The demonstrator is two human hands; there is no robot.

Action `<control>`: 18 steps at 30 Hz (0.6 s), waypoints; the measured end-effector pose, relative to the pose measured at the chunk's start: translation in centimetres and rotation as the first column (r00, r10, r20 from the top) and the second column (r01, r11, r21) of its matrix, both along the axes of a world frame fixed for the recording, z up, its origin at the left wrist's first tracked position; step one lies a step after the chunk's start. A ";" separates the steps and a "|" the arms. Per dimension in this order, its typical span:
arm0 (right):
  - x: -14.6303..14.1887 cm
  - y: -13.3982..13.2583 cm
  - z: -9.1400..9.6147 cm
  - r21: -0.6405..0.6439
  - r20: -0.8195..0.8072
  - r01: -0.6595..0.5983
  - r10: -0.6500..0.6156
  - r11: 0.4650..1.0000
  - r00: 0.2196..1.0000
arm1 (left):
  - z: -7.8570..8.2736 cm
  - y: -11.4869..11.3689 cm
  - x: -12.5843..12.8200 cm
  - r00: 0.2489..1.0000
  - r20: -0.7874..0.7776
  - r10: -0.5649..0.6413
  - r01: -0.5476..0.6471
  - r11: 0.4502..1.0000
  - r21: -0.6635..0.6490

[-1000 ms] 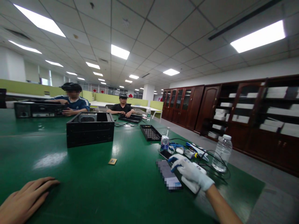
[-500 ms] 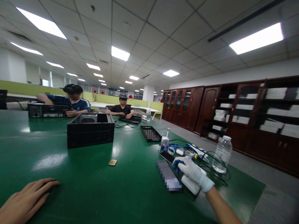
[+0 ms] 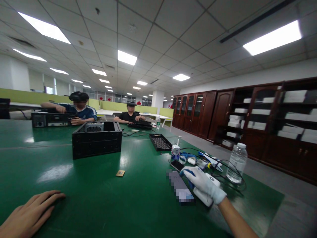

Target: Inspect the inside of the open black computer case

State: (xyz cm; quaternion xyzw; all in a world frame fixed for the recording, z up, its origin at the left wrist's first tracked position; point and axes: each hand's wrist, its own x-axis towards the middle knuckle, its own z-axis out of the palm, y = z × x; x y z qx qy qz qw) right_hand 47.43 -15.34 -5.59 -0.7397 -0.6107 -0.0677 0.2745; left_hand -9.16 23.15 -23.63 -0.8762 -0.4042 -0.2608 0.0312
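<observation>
Head view: bare left hand (image 3: 33, 211), lower left of frame, flat on green surface (image 3: 104, 208), grip slack, fingers extended, holding nothing. White-gloved right hand (image 3: 201, 182), lower right, fingers curled, just beside dark phone (image 3: 176, 165) right of centre; can't make out whether its grip holds anything. Blurred flat item (image 3: 179, 185) left of that hand. Gold chip (image 3: 120, 173) lower centre-left, black case (image 3: 97, 145) behind.

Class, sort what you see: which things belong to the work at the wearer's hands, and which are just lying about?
At the hands, judging by nearness:
dark phone and white object, by the gloved right hand (contact unclear)
green table, under the bare left hand

Seemingly just lying about:
gold chip
nearest black computer case
black tray
large clear bottle
</observation>
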 end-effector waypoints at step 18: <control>-0.6 0.4 -0.9 -0.070 -0.364 -0.276 0.233 0.959 0.902 | 23.4 -0.8 15.5 0.995 -0.093 -0.045 0.085 0.868 0.490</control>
